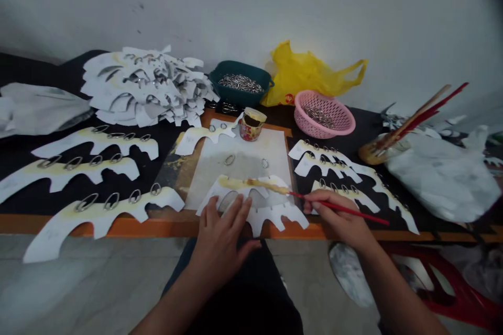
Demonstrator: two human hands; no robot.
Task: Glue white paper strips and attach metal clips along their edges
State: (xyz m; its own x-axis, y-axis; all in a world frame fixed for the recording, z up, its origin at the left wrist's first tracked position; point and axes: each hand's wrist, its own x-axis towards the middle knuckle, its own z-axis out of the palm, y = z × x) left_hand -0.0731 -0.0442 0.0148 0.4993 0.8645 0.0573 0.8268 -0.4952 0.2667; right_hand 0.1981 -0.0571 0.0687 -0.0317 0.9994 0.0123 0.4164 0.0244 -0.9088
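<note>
My left hand (222, 243) lies flat with spread fingers on a white card cutout (271, 214), pressing it to a white board (251, 149). My right hand (334, 214) grips a red-handled brush (271, 186), and its yellow, glue-laden bristles touch the card's yellowish smeared strip. Two metal rings (230, 159) lie loose on the board above the card. A small glue tin (251, 125) stands at the board's far edge. Rows of ringed cutouts (98, 214) lie to the left and right.
A heap of cutouts (145, 86) lies at the back left. Behind it are a green basket of rings (240, 84), a pink basket (323, 114) and a yellow plastic bag (310, 73). A white plastic bag (440, 172) lies right, with brushes on a round holder (377, 152).
</note>
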